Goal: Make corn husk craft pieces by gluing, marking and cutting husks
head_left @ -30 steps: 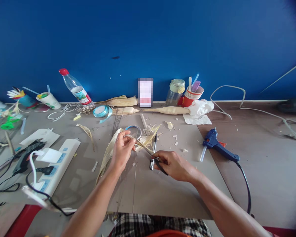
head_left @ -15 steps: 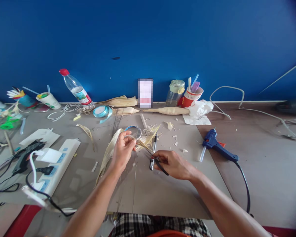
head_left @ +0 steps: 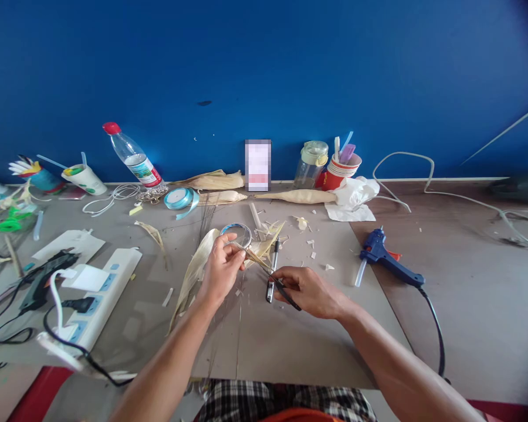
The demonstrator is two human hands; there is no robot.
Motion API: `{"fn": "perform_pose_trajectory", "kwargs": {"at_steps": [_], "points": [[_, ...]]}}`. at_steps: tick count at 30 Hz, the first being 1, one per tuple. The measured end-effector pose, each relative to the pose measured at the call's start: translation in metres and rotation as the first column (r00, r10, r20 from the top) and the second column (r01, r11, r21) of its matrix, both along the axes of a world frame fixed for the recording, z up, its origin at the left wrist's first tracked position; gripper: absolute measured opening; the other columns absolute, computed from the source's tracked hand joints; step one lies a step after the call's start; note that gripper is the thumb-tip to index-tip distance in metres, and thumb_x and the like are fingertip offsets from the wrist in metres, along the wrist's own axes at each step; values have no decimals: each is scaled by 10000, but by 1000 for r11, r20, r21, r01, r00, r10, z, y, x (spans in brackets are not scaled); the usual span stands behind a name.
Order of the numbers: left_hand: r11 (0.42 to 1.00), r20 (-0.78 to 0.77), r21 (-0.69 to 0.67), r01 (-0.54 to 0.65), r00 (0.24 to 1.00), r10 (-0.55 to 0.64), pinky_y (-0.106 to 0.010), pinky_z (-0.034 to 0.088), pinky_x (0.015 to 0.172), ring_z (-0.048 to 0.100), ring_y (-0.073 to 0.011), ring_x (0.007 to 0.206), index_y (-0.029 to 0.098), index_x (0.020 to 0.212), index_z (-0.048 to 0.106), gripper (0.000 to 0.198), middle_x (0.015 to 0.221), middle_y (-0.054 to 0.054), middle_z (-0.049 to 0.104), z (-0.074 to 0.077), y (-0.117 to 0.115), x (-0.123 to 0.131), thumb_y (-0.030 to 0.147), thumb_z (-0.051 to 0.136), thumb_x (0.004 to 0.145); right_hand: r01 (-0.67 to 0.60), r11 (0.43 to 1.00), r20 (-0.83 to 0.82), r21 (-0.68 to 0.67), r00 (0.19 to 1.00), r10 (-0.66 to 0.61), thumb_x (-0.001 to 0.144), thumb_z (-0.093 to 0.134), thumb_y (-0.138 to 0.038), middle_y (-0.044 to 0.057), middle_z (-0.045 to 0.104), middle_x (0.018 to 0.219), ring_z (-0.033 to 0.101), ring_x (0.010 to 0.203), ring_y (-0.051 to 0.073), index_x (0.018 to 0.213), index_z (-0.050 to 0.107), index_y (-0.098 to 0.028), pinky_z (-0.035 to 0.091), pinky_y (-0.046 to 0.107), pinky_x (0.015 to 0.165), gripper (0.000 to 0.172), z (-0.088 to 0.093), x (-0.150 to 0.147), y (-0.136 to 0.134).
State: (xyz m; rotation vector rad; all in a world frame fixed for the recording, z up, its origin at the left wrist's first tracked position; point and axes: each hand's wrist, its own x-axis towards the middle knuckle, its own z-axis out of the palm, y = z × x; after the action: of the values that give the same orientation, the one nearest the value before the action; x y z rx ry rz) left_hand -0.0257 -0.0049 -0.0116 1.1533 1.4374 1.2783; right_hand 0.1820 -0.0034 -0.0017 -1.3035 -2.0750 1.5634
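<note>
Thumb and fingers of my left hand are closed in a pinch on a narrow strip of dried corn husk. My right hand grips slim black tweezers, whose tips reach up-left to the strip; whether they pinch it is too small to tell. Beneath and beside the hands lie pale corn husk pieces, a silvery-blue ring-shaped roll and a black-and-clear pen. The left fingertips partly cover the roll.
A blue glue gun lies to the right, its cord running toward me. At left sits a white power strip with plugs and cables. Along the wall stand a tilted bottle, a phone, a jar and red cups.
Both hands hold nearly the same pose, with only a slight shift in the left fingers at the husk strip. The whole view has drifted slightly.
</note>
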Motion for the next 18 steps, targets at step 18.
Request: {"fn": "perform_pose_trajectory", "kwargs": {"at_steps": [18], "points": [[1000, 18, 16, 23, 1000, -23, -244, 433, 611, 545, -99, 555, 201, 1107, 446, 359, 673, 68, 541, 1, -1, 1, 231, 588, 779, 24, 999, -61, 37, 998, -22, 783, 579, -319, -48, 442, 578, 341, 532, 86, 932, 664, -200, 273, 205, 481, 210, -13, 0, 0]]}}
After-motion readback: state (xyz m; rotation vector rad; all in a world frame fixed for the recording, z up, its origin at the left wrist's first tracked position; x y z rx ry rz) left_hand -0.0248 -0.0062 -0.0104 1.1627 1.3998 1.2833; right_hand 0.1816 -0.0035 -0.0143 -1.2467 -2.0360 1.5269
